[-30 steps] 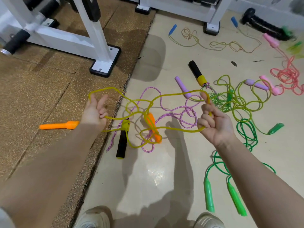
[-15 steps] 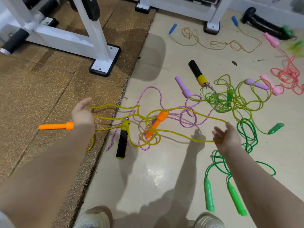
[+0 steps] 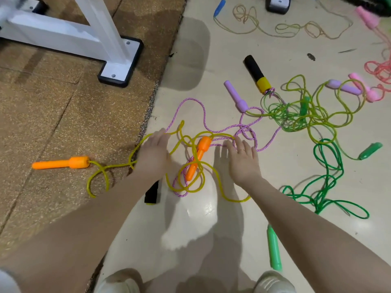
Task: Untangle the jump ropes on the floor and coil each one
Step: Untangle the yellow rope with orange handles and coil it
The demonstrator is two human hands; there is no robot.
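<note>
At frame centre, left hand (image 3: 153, 154) and right hand (image 3: 243, 159) hover flat, fingers extended, gripping nothing; best to lift the orange handle (image 3: 197, 160) clear of the yellow rope (image 3: 213, 176) loops before the purple rope (image 3: 190, 106).
</note>
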